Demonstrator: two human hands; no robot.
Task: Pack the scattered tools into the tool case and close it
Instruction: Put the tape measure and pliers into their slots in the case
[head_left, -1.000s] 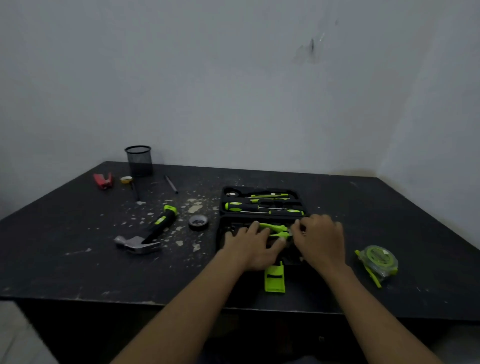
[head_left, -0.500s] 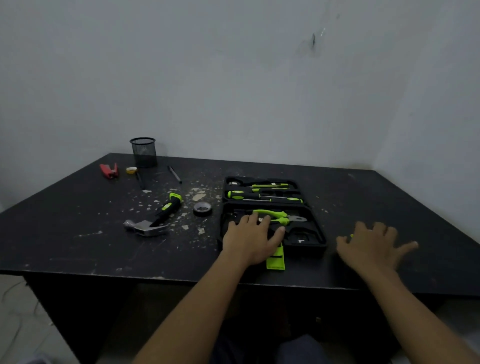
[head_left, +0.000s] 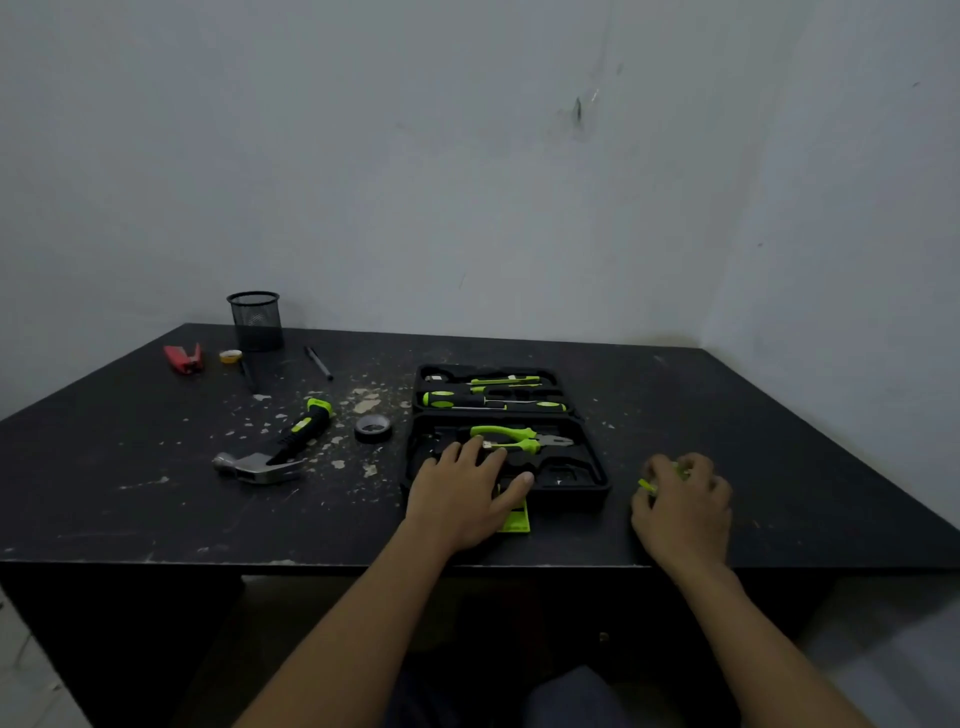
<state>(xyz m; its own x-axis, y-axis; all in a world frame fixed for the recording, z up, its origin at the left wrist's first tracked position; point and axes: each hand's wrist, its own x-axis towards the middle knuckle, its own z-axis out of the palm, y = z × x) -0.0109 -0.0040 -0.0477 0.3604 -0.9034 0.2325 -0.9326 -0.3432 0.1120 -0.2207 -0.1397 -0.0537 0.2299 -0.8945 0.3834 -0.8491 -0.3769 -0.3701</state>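
Observation:
The black tool case lies open on the dark table. Green-handled pliers sit in its near half and screwdrivers in its far half. My left hand rests flat on the case's near left part, fingers straight, above the green latch. To the right of the case my right hand curls its fingers round the green tape measure, which is mostly hidden. A hammer and a roll of black tape lie left of the case.
At the back left stand a black mesh cup, a red tool, a small yellow roll and a pen. Pale flakes litter the table between hammer and case. Walls close the back and right side.
My right hand left the pliers in the case, moved right and closed its fingers over the tape measure. My left hand stayed on the case.

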